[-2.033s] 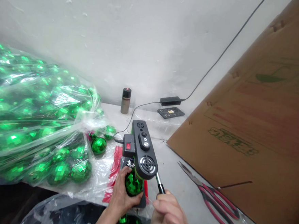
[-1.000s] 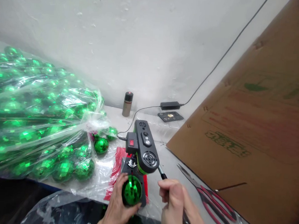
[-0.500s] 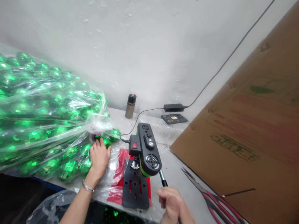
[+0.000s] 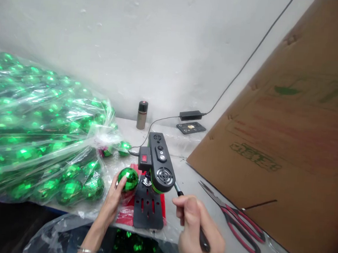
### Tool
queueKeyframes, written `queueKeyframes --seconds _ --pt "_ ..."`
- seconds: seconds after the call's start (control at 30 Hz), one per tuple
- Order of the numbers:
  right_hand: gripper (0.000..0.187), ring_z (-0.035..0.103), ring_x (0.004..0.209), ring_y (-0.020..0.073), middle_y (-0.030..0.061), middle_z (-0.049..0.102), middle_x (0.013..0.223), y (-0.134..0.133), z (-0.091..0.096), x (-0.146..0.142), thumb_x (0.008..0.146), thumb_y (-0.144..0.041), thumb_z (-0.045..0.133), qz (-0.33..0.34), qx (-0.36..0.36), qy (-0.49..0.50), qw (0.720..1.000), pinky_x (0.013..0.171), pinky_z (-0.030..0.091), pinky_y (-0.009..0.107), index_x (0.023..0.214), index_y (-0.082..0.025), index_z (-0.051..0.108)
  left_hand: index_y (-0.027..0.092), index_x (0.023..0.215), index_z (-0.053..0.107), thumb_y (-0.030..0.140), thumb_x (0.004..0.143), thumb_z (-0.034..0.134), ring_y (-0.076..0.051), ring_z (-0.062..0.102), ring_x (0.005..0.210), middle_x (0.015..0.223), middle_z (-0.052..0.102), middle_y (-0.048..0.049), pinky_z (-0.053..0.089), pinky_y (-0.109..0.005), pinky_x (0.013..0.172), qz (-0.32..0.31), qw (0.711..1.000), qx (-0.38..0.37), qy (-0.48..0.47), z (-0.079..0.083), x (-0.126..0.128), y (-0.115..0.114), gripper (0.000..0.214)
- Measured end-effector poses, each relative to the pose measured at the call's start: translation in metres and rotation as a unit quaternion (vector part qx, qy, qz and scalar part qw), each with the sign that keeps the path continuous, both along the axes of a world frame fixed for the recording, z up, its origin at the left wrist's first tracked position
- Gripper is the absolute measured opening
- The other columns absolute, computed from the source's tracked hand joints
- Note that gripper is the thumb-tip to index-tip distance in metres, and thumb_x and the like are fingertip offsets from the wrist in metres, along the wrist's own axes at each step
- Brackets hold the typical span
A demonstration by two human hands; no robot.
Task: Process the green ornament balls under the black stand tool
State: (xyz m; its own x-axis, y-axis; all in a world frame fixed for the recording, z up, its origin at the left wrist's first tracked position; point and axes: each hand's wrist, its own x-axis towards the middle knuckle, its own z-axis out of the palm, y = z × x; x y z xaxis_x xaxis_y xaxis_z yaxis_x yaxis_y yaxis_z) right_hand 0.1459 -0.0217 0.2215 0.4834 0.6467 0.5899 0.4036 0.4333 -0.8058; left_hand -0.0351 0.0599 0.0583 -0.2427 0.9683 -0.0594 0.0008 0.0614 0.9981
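Observation:
A shiny green mirrored ball (image 4: 128,178) is held in the fingers of my left hand (image 4: 115,192), just left of a small black press-like machine (image 4: 162,162). The machine has a slotted black base plate (image 4: 149,213), a red switch and round vents on its head. My right hand (image 4: 198,228) is wrapped round the black grip of the lever (image 4: 204,240) on the machine's right side. Two more green balls (image 4: 124,148) lie by the knot of a clear plastic bag (image 4: 98,137) filled with such balls.
Large red-handled scissors (image 4: 234,219) lie right of the machine, beside a leaning cardboard box (image 4: 287,131). A phone (image 4: 191,127), a power adapter (image 4: 191,115) and a small bottle (image 4: 142,115) stand or lie near the wall. Below the table edge is an open bag of green balls (image 4: 134,247).
My left hand has taken a ball from beside the bag's knot and brought it right and nearer, next to the machine. My right hand stays on the lever. The view has shifted slightly.

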Motion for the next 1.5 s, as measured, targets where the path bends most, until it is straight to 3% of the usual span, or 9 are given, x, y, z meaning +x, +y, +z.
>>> queueKeyframes --seconds 0.07,0.13,0.3,0.5,0.8,0.97,1.1,1.3,1.5 --pt "0.048 0.06 0.053 0.0117 -0.0001 0.068 0.067 0.0 0.004 -0.001 0.116 -0.046 0.057 0.003 0.0 -0.005 1.0 0.056 0.05 0.025 0.079 -0.021 0.071 0.022 0.143 0.064 0.083 0.092 0.066 -0.033 0.081 0.12 0.132 0.081 -0.0141 0.068 -0.044 0.102 -0.005 0.999 -0.025 -0.026 -0.004 0.008 -0.016 0.08" --pt "0.047 0.061 0.053 0.0125 0.0002 0.067 0.066 0.001 0.005 0.0 0.116 -0.045 0.056 0.005 0.002 -0.015 1.0 0.056 0.051 0.025 0.078 -0.021 0.071 0.021 0.146 0.062 0.082 0.085 0.074 -0.035 0.079 0.126 0.134 0.081 -0.0147 0.065 -0.047 0.109 -0.01 1.0 -0.022 0.009 -0.006 0.017 -0.027 0.087" --pt "0.044 0.062 0.054 0.0126 0.0011 0.068 0.067 0.002 -0.001 0.006 0.117 -0.04 0.055 0.013 0.02 -0.03 0.999 0.056 0.051 0.025 0.08 -0.02 0.071 0.024 0.148 0.063 0.055 0.077 0.088 -0.038 0.076 0.131 0.142 0.079 -0.0153 0.062 -0.053 0.111 -0.047 0.99 0.008 0.134 -0.008 0.033 -0.042 0.082" --pt "0.038 0.064 0.055 0.0124 0.0013 0.07 0.07 0.003 -0.006 0.009 0.116 -0.033 0.057 0.042 0.056 -0.044 0.997 0.053 0.048 0.024 0.082 -0.02 0.072 0.022 0.145 0.066 0.04 0.076 0.089 -0.043 0.073 0.135 0.142 0.078 -0.0182 0.058 -0.065 0.117 -0.062 0.967 0.09 0.23 -0.011 0.039 -0.049 0.076" --pt "0.039 0.066 0.06 0.0131 0.0005 0.07 0.071 0.0 0.0 -0.005 0.116 -0.034 0.058 0.024 0.039 0.026 0.999 0.06 0.051 0.026 0.081 -0.021 0.069 0.022 0.148 0.062 0.037 0.083 0.085 -0.044 0.074 0.134 0.141 0.077 -0.0189 0.062 -0.064 0.112 -0.052 0.953 0.106 0.281 -0.018 0.044 -0.057 0.07" --pt "0.04 0.067 0.06 0.0141 0.0019 0.071 0.071 -0.001 0.001 -0.003 0.116 -0.034 0.057 0.019 0.029 0.007 0.999 0.06 0.052 0.027 0.082 -0.02 0.071 0.021 0.146 0.063 0.032 0.078 0.087 -0.044 0.073 0.13 0.136 0.076 -0.0182 0.061 -0.066 0.112 -0.034 0.938 0.146 0.312 -0.02 0.059 -0.05 0.073" --pt "0.036 0.067 0.06 0.0127 -0.0003 0.072 0.072 0.0 0.001 -0.001 0.115 -0.029 0.058 0.024 0.037 0.001 0.999 0.06 0.052 0.025 0.083 -0.021 0.07 0.02 0.143 0.063 0.033 0.074 0.089 -0.045 0.07 0.135 0.14 0.073 -0.0192 0.06 -0.068 0.113 -0.025 0.943 0.15 0.295 -0.031 0.069 -0.048 0.075" --pt "0.028 0.066 0.058 0.01 -0.0016 0.073 0.074 0.003 -0.01 0.015 0.113 -0.019 0.057 0.066 0.083 -0.076 0.991 0.054 0.048 0.021 0.089 -0.021 0.071 0.02 0.145 0.06 0.032 0.068 0.092 -0.041 0.074 0.132 0.141 0.075 -0.0175 0.061 -0.065 0.115 -0.072 0.962 0.138 0.225 -0.052 0.07 -0.044 0.085" --pt "0.03 0.068 0.058 0.0111 -0.0008 0.072 0.071 0.006 -0.031 0.014 0.112 -0.015 0.056 0.039 0.13 -0.081 0.987 0.055 0.048 0.022 0.087 -0.02 0.072 0.019 0.145 0.061 0.029 0.066 0.092 -0.043 0.073 0.137 0.145 0.074 -0.0196 0.06 -0.066 0.117 -0.07 0.963 0.135 0.221 -0.051 0.071 -0.043 0.085"
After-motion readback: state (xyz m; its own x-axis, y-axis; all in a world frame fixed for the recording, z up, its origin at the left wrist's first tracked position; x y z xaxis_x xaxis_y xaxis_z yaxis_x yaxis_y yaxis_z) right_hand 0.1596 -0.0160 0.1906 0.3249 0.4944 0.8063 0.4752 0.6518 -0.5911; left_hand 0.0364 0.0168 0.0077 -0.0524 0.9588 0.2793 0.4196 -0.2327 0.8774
